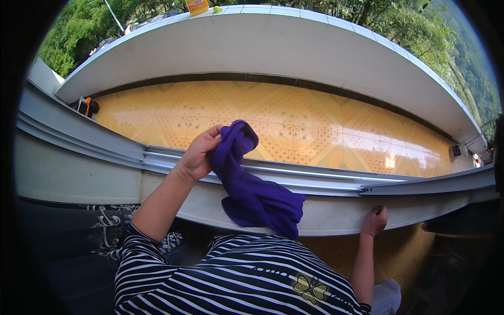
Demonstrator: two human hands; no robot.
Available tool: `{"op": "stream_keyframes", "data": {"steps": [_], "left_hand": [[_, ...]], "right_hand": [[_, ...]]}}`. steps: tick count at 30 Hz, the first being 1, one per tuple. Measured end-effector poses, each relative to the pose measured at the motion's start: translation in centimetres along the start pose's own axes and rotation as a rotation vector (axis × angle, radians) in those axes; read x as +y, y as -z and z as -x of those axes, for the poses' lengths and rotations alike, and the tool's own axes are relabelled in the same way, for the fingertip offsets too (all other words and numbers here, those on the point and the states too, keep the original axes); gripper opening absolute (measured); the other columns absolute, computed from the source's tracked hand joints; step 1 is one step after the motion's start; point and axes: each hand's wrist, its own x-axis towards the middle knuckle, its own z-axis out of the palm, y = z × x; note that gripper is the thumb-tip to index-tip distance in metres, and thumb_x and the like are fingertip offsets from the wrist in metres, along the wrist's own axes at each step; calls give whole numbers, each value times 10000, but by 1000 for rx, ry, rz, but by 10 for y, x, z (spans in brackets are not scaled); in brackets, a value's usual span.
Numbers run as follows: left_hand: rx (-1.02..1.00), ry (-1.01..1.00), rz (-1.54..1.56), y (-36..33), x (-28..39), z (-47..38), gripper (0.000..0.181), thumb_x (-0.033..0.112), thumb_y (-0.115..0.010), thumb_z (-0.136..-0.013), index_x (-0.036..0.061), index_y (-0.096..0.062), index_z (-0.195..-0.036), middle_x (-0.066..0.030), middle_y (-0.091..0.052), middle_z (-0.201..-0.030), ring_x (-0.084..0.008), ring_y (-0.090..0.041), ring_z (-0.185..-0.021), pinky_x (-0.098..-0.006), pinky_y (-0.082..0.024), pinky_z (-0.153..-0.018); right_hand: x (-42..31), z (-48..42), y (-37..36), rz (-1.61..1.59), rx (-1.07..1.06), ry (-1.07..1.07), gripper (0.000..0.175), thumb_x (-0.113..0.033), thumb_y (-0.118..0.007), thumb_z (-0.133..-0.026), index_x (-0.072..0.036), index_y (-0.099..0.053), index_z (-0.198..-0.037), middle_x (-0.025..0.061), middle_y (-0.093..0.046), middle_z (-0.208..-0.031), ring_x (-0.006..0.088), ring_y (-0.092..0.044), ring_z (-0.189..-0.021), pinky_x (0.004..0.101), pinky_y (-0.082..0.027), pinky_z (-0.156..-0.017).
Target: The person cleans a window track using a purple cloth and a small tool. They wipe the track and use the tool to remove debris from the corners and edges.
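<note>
My left hand [201, 152] grips the bunched upper end of a purple cloth [256, 189], which hangs twisted and spreads out towards the lower right. The cloth hangs in front of a pale window sill [327, 220] and the metal sliding-window track [299, 182]. Over the right part of the sill, my right hand [375, 220] is curled, away from the cloth. A small dark spot shows between its fingers; I cannot tell whether it is a thing or a shadow.
Beyond the track lies a balcony floor of patterned yellow tiles [291, 126], bounded by a white parapet [260, 47]. An orange-and-yellow container [197, 6] and a small green object [217, 8] stand on its ledge. A black and orange object [87, 107] lies at the floor's left end. A dark sofa-like surface [59, 244] is at lower left.
</note>
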Motion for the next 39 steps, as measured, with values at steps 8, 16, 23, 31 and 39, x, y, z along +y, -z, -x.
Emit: {"op": "stream_keyframes", "data": {"steps": [8,16,23,31,39], "left_hand": [[-21,-84,343,13,-12,41,438,221,-440,-1010,17,-409,-1396,-140,-551,-1320,-274,-538,-1209,-443,-407,-1071],[291,-302,273,19,35,91,417,180,-587,-913,-4,-526,-1282,-161,-587,-1281,-319,-546,-1207,-481,-376,-1090],[467,-897,-307,-10,94,139,311,91,-632,-865,26,-548,-1156,-91,-632,-1084,-212,-628,-1022,-369,-500,-963],[608,-933,-279,-19,81,123,212,113,-628,-902,32,-546,-1080,-74,-639,-988,-161,-635,-906,-301,-517,-864],[660,-1064,-327,-13,85,153,238,168,-564,-935,20,-560,-1122,-73,-626,-1029,-173,-618,-969,-322,-505,-879]], "right_hand": [[7,-1,-7,66,-7,-2,96,-140,-563,-900,-58,-596,-865,152,-601,-858,379,-591,-812,467,-471,-685],[11,-1,-12,70,-9,14,104,-146,-544,-917,-55,-584,-887,161,-597,-876,390,-589,-829,479,-470,-694],[-17,6,11,-15,-36,104,35,-40,-542,-869,-46,-570,-850,145,-579,-871,373,-583,-818,454,-468,-679],[-179,65,61,-676,-494,525,141,25,-625,-792,-74,-667,-884,97,-615,-825,292,-619,-698,366,-492,-613],[-223,77,54,-399,-869,573,160,-124,-729,-773,-49,-677,-905,124,-656,-812,282,-645,-733,385,-511,-654]]}}
